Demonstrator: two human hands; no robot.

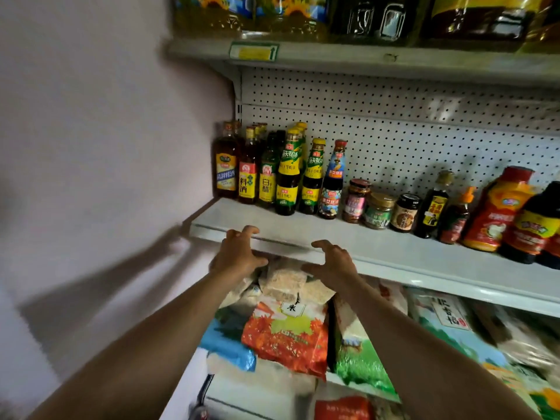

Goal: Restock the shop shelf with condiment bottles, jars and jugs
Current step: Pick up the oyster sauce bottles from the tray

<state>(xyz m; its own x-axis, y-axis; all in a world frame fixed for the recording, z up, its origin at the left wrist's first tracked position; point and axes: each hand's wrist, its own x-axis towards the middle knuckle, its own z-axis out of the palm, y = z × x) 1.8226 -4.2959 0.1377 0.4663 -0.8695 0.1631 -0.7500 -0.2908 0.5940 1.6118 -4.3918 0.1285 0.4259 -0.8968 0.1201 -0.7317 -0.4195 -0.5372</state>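
Two bare forearms show, with no sleeve, watch, band or glove on either as far as the lower edge of the view. The left hand (238, 253) and the right hand (333, 265) are bare as well, with no ring visible on any finger that shows. The fingernails look short and unpainted, though the blur makes the finer detail hard to tell.
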